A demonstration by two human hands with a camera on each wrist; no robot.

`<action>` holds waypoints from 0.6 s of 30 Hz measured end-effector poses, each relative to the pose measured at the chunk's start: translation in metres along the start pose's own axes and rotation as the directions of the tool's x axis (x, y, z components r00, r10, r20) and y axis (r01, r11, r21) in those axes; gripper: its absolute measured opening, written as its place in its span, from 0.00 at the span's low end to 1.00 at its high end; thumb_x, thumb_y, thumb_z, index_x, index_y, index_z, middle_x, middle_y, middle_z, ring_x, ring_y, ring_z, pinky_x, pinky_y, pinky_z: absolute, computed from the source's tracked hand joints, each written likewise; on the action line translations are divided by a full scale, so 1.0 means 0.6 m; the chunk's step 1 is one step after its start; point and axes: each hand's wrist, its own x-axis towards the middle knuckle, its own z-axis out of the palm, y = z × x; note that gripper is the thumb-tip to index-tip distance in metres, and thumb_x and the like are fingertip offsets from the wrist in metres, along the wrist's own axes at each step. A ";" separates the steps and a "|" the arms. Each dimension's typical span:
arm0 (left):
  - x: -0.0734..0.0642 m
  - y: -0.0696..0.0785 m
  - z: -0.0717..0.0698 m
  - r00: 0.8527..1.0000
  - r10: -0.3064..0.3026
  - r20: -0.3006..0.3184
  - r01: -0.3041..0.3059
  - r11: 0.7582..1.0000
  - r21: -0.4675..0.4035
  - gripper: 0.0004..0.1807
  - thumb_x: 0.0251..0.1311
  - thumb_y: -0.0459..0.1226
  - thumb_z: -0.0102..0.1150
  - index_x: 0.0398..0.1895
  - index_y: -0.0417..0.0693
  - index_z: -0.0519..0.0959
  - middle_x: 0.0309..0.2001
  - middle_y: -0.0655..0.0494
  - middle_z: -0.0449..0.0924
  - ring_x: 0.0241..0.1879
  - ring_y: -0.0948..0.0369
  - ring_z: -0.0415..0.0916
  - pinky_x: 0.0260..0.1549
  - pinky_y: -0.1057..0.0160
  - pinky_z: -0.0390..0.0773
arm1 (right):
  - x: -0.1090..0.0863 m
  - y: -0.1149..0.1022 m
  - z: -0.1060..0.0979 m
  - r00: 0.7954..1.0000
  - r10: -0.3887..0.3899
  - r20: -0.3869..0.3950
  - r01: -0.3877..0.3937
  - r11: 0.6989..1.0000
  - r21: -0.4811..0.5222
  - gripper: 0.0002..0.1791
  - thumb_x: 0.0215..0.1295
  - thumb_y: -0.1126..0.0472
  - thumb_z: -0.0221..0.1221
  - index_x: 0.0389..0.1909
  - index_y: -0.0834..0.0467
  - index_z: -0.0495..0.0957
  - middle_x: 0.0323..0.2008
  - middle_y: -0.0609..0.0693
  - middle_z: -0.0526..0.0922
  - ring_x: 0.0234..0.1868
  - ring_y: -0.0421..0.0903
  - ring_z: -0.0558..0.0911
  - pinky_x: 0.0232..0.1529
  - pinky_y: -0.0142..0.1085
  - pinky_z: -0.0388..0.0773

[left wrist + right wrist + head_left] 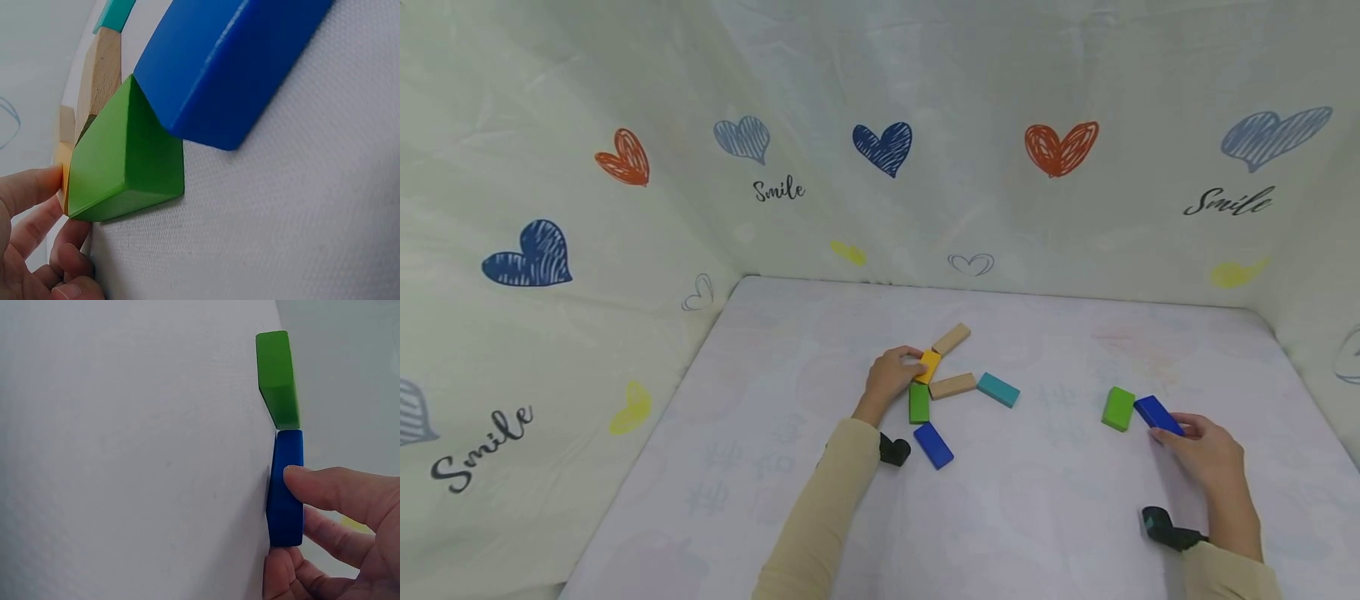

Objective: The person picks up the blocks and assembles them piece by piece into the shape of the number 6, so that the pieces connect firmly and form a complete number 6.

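Note:
On the table's middle, my left hand grips a yellow block between thumb and fingers. Just below that block lies a green block, large in the left wrist view, with a blue block near its lower end. A plain wooden block runs right from there to a teal block. Another wooden block extends up from the yellow one. Over on the right, my right hand pinches a second blue block. Its far end meets a second green block.
A pale sheet covers the table. Behind it and at both sides hangs a light curtain printed with hearts and "Smile". Black wrist-worn devices show beside both forearms.

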 end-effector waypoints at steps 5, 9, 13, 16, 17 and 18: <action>-0.002 0.001 -0.001 1.000 0.002 0.003 -0.002 1.000 -0.010 0.16 0.56 0.46 0.60 0.48 0.56 0.80 0.54 0.52 0.78 0.42 0.57 0.72 0.46 0.56 0.70 | -0.002 0.001 0.002 1.000 0.024 -0.003 -0.024 1.000 0.011 0.43 0.63 0.41 0.52 0.66 0.69 0.54 0.59 0.75 0.58 0.57 0.69 0.60 0.52 0.59 0.64; -0.002 0.002 -0.001 1.000 0.001 0.004 -0.001 1.000 -0.013 0.16 0.56 0.46 0.60 0.48 0.56 0.80 0.54 0.52 0.77 0.42 0.56 0.72 0.47 0.56 0.70 | -0.005 -0.001 0.003 0.999 0.039 0.004 -0.039 0.999 0.037 0.43 0.64 0.40 0.51 0.67 0.68 0.54 0.61 0.74 0.57 0.58 0.69 0.60 0.52 0.59 0.63; -0.001 0.002 -0.001 1.000 -0.003 0.003 0.003 1.000 -0.009 0.16 0.56 0.46 0.60 0.49 0.56 0.80 0.55 0.52 0.77 0.44 0.56 0.72 0.47 0.56 0.70 | -0.006 -0.002 0.007 0.998 0.062 0.002 -0.062 0.996 0.062 0.42 0.64 0.41 0.50 0.67 0.67 0.54 0.61 0.73 0.57 0.57 0.68 0.61 0.52 0.58 0.64; -0.001 0.001 -0.001 1.000 -0.001 0.002 0.001 1.000 -0.010 0.16 0.56 0.46 0.60 0.48 0.56 0.80 0.55 0.52 0.77 0.44 0.56 0.72 0.47 0.55 0.70 | -0.007 -0.003 0.013 0.997 0.077 -0.011 -0.076 0.994 0.074 0.41 0.64 0.42 0.51 0.67 0.67 0.54 0.61 0.73 0.58 0.57 0.67 0.62 0.51 0.57 0.65; -0.001 0.001 -0.001 1.000 0.000 0.002 0.000 1.000 -0.011 0.16 0.56 0.46 0.60 0.48 0.56 0.80 0.55 0.51 0.77 0.44 0.56 0.72 0.47 0.55 0.70 | -0.008 -0.003 0.014 0.996 0.083 -0.016 -0.081 0.994 0.076 0.41 0.64 0.43 0.52 0.67 0.67 0.54 0.61 0.73 0.58 0.57 0.67 0.62 0.51 0.57 0.65; -0.002 0.001 -0.001 1.000 0.000 0.002 0.000 1.000 -0.010 0.16 0.56 0.46 0.60 0.48 0.56 0.80 0.55 0.51 0.77 0.44 0.56 0.73 0.47 0.55 0.70 | -0.009 -0.004 0.016 0.996 0.087 -0.019 -0.086 0.994 0.075 0.40 0.64 0.43 0.52 0.67 0.67 0.54 0.61 0.73 0.58 0.57 0.67 0.62 0.51 0.57 0.65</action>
